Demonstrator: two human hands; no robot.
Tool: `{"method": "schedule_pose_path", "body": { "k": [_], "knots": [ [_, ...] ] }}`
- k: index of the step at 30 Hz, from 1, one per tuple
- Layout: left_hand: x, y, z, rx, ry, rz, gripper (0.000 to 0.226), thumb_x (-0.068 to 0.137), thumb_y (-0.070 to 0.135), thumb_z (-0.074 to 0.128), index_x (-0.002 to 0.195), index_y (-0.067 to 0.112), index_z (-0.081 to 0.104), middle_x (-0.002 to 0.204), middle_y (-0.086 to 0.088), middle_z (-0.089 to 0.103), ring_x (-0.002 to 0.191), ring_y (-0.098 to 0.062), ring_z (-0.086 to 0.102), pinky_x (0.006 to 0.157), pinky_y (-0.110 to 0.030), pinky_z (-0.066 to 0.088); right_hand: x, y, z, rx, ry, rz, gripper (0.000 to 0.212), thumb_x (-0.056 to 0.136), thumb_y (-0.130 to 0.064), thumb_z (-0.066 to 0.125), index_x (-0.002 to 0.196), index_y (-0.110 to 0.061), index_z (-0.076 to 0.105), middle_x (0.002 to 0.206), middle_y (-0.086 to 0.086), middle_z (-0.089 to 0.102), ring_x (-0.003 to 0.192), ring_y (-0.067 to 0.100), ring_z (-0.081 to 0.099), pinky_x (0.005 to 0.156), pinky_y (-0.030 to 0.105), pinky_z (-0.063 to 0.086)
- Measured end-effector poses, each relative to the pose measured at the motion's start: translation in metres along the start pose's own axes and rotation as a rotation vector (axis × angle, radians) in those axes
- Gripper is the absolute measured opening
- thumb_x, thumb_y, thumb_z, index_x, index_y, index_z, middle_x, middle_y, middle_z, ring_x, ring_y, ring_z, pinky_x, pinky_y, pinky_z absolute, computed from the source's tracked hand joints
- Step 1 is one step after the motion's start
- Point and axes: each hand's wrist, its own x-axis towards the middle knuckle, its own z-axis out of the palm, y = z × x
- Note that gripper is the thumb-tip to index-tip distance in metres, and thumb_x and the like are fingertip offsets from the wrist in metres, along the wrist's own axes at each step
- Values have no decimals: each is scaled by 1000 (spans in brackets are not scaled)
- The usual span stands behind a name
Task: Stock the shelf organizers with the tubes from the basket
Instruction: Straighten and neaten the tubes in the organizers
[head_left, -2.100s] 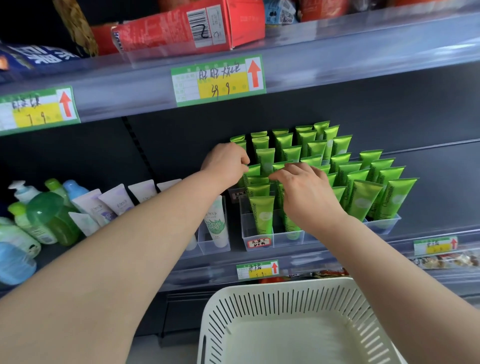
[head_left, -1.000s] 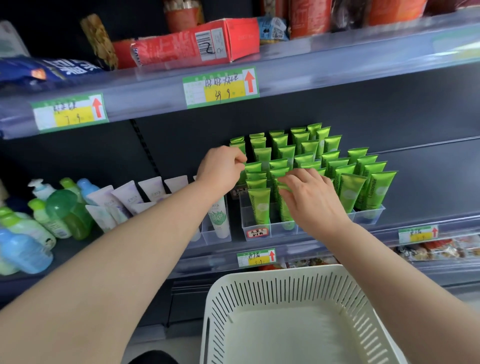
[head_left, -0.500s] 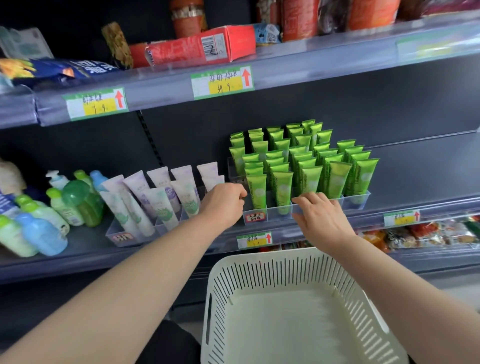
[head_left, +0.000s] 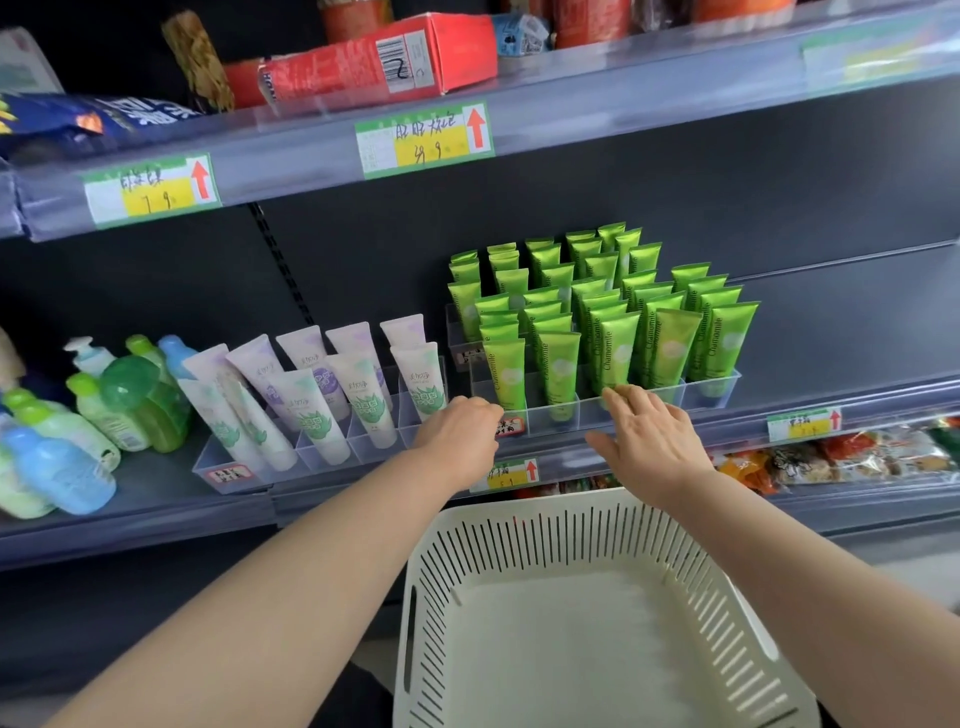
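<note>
Several green tubes (head_left: 618, 353) stand upright in rows in a clear organizer (head_left: 711, 387) on the middle shelf. To its left, white and purple tubes (head_left: 358, 395) lean in a second clear organizer (head_left: 234, 470). The white slotted basket (head_left: 519, 540) sits below the shelf and shows no tubes inside. My left hand (head_left: 460, 434) is loosely curled at the green organizer's front left corner, holding nothing. My right hand (head_left: 649, 436) has its fingers spread, fingertips at the organizer's front edge by the front tubes, holding nothing.
Green and blue pump bottles (head_left: 93, 415) crowd the shelf's left end. A red carton (head_left: 379, 62) and snack bags lie on the shelf above, over price labels (head_left: 423, 137). Packaged snacks (head_left: 841, 457) fill the shelf below at the right.
Both hands have drawn back out of the green tube rows, down to the organizer's front edge. The view has pulled back, so the white and purple tubes show fully.
</note>
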Motion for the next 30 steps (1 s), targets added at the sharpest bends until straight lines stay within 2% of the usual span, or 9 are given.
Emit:
{"method": "schedule_pose_path", "body": {
  "k": [5,12,30],
  "knots": [
    [0,-5,1,59,2,7,28,90,5,58,116,14,55,113,-5,54,107,-24,52,78,-35,46,0,0,1,-33,-15,2,64,96,-54,32,149,-18,24,152,3,26,138,22,26,111,41,25],
    [0,-3,-8,162,10,43,28,89,0,55,115,10,54,113,-9,56,107,-25,51,84,-38,47,-1,-7,1,-41,-20,5,67,95,-55,35,149,-18,22,151,4,25,139,23,26,112,40,25],
    [-6,-2,-14,317,-15,0,29,88,2,55,116,8,55,117,-12,58,110,-28,53,86,-39,48,-3,-21,0,-43,-29,-23,66,96,-55,34,149,-17,22,150,3,27,138,22,27,110,38,28]
  ]
}}
